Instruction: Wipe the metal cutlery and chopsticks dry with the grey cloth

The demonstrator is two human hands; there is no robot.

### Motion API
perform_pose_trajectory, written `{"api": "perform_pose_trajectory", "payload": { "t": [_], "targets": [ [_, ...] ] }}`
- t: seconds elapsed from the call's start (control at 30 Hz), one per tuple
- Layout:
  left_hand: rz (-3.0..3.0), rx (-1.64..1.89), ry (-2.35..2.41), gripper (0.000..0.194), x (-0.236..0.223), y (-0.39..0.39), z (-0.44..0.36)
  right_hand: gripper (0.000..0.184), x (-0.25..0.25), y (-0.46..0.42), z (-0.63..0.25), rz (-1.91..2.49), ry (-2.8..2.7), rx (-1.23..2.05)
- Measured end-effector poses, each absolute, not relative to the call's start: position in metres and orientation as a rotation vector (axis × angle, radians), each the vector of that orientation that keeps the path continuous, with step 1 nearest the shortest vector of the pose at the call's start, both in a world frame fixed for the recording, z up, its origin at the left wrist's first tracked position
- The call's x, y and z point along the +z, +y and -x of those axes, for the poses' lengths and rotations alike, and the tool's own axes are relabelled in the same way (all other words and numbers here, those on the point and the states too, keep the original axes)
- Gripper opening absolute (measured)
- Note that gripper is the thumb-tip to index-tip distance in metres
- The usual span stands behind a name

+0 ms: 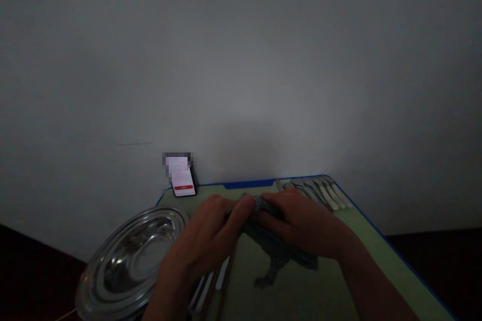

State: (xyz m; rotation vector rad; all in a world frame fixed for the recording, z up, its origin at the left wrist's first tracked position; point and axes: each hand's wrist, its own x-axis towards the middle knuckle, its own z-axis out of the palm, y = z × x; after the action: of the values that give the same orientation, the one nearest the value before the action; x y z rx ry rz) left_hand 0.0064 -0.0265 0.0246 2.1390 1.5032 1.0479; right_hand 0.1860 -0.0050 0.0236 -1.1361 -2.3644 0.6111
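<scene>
A dark grey-green cloth [278, 246] with a checkered edge is bunched up above the middle of the table, one end hanging loose toward me. My left hand [214, 225] is closed on its left side, thumb on top. On the right side, my right hand [297, 218] has its fingers wrapped round the same cloth. Whether anything lies inside the folds is hidden. Below my left hand lie white-handled utensils [205, 291] and brown sticks [220, 286] that look like chopsticks, partly covered by the forearm.
Two or more shiny metal basins [131, 256] seem nested at the left edge. A lit phone [184, 178] leans on the wall at the back left. Several pieces of cutlery [331, 193] lie in a row at the back right of the green, blue-edged table [376, 261]. A wall stands behind.
</scene>
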Motion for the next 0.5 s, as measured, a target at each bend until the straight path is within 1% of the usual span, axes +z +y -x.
{"api": "perform_pose_trajectory", "payload": {
  "t": [0.1, 0.3, 0.4, 0.5],
  "targets": [
    [-2.067, 1.008, 1.566, 0.045, 0.023, -0.028, -0.010, 0.032, 0.023, -0.012, -0.174, 1.248, -2.333, 0.401],
    [-1.913, 0.927, 1.682, 0.049, 0.026, -0.019, -0.013, 0.034, 0.015, -0.009, -0.164, 1.302, -2.306, 0.304],
    [-1.909, 0.823, 1.657, 0.053, 0.023, -0.009, -0.012, 0.032, 0.010, -0.002, -0.164, 1.286, -2.312, 0.228],
    [-1.870, 0.807, 1.571, 0.052, 0.019, -0.003, -0.007, 0.035, 0.008, 0.003, -0.169, 1.261, -2.336, 0.175]
  ]
}}
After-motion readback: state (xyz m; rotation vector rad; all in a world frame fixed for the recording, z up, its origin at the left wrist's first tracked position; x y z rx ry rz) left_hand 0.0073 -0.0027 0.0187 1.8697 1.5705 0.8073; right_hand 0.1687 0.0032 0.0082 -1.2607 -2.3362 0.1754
